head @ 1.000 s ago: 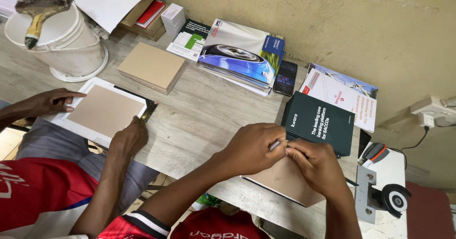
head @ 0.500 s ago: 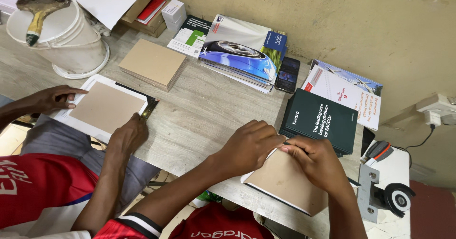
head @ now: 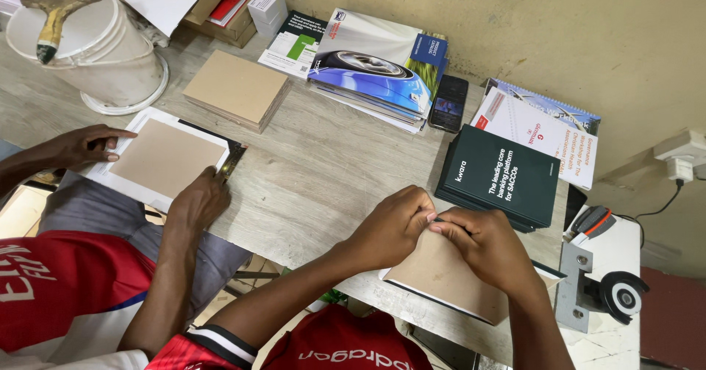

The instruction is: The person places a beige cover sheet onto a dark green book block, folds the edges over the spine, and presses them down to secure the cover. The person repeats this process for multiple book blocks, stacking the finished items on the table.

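While both hands meet at the table's near edge, the left hand (head: 393, 226) and right hand (head: 482, 245) pinch shut on the upper edge of a brown board panel (head: 448, 282) lying flat beside a dark green book (head: 500, 175). It looks light, stiff and thin, best gripped by its edges.

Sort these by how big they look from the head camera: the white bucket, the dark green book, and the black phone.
1. White bucket, though it sits nearer the picture's edge and is partly cut off.
2. Dark green book, close behind.
3. Black phone, plainly smallest.
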